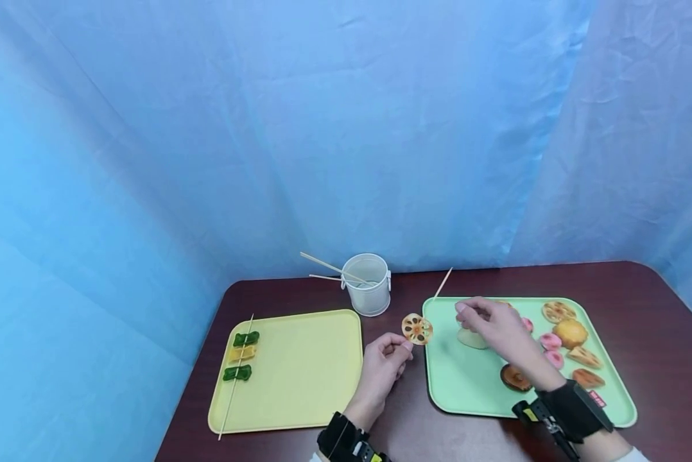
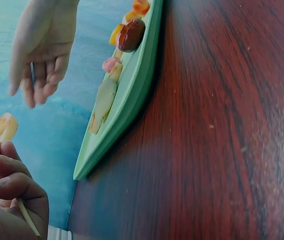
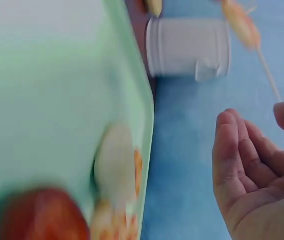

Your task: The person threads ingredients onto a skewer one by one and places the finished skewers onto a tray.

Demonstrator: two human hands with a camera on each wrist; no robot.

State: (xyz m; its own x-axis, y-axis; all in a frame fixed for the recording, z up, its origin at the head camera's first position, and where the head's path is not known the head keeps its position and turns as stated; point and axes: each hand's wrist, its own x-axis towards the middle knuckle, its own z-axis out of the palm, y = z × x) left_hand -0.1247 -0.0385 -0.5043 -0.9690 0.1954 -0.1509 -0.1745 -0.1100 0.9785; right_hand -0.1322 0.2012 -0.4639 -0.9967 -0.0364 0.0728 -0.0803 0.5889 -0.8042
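Observation:
My left hand (image 1: 380, 369) grips a thin wooden skewer (image 1: 443, 283) between the two trays, its lower end emerging below the curled fingers in the left wrist view. A lotus root slice (image 1: 417, 329) with dark holes is threaded on it, right at the thumb and fingertips. Over the green tray (image 1: 456, 388) hovers my right hand (image 1: 504, 330), fingers loosely bent and thumb apart, with nothing between them in the right wrist view (image 3: 261, 175). Below that hand lies a pale oval slice (image 1: 472, 339). A brown mushroom cap (image 1: 516, 378) sits nearer the wrist.
Pink pieces (image 1: 550, 341), a round yellow piece (image 1: 570, 333), another lotus slice (image 1: 558, 312) and brown wedges (image 1: 584, 357) lie on the green tray. A yellow tray (image 1: 300, 385) carries a skewer with green and yellow pieces (image 1: 242, 353). Behind stands a white bucket (image 1: 369, 298) holding skewers (image 1: 323, 262).

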